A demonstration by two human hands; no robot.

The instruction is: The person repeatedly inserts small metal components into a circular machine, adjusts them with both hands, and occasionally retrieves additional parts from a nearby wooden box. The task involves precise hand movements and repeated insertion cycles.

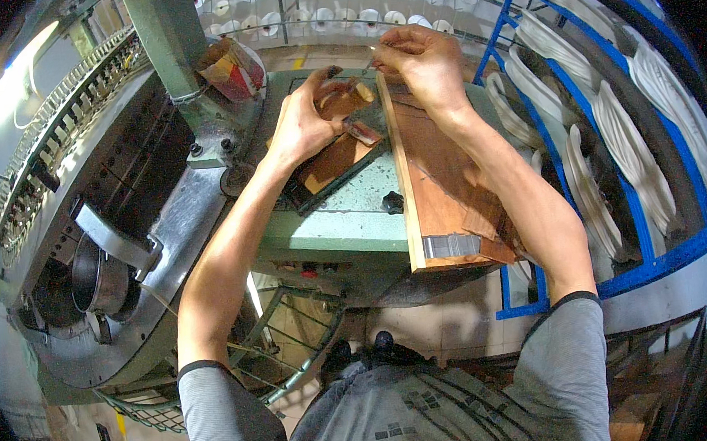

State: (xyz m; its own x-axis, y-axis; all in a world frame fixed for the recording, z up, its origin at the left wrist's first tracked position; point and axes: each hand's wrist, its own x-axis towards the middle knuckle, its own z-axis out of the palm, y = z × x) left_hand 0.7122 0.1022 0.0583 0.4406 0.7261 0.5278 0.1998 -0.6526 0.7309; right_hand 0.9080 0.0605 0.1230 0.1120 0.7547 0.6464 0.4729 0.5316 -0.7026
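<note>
My left hand (307,119) reaches over a green machine cabinet (345,213) and its fingers pinch a small brown piece (344,102) among cardboard scraps. My right hand (420,64) is raised just beyond it, fingertips pinched together on something very thin, perhaps a needle or thread; I cannot tell which. Under the right wrist lies a long wooden tray (441,190) with a bundle of thin metal strips (452,245) at its near end. A flat brown cardboard sheet (334,160) rests below the left hand.
A large circular knitting machine (98,205) with a green upright post (162,45) fills the left. A blue metal rack (623,202) with white fabric folds stands at the right. Rows of white yarn cones (338,0) hang at the far side. A black knob (392,202) sits on the cabinet.
</note>
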